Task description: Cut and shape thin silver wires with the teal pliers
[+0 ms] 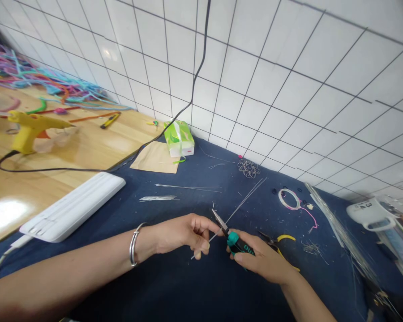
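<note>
a yellow glue gun (28, 127) is seen on the wooden desk (97, 143) at far left, and a white power bank (72, 206) is laid at the edge of the dark blue cloth (195, 286). the left hand (184, 233) is closed in a pinch on a thin wire (237, 208), which is stretched up and right over the cloth. the teal-handled pliers (233, 237) are gripped in the closed right hand (263, 259), their tips set against the wire. yellow-handled pliers (284, 239) are lying just behind that hand.
</note>
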Demonstrator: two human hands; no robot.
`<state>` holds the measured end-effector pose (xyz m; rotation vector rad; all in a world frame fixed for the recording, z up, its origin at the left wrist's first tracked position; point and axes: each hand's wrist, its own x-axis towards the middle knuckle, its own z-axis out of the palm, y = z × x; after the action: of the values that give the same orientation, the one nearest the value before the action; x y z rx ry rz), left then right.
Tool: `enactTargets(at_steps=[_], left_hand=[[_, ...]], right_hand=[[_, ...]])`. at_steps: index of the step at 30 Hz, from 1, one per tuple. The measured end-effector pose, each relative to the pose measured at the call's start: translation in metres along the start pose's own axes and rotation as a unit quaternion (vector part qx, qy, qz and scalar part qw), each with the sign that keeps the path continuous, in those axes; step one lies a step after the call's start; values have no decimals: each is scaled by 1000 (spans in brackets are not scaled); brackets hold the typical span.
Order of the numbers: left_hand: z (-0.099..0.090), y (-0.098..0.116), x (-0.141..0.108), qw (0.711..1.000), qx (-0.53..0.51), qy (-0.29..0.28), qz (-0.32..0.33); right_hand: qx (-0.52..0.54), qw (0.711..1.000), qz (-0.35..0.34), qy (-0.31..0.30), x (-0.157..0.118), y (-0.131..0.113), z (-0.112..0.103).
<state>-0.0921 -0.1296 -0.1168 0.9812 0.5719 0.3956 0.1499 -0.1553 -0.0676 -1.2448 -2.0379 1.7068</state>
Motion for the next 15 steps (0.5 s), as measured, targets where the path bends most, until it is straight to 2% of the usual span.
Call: enactTargets(at_steps=[10,15], left_hand=[[-3,-1,1,1000,-17,-23,-11],[-4,-2,1,999,-26,-17,-10]], right_hand=[[6,1000,-9,-13,-1,0,-2],[-6,1000,1,2,-1,-1,0]])
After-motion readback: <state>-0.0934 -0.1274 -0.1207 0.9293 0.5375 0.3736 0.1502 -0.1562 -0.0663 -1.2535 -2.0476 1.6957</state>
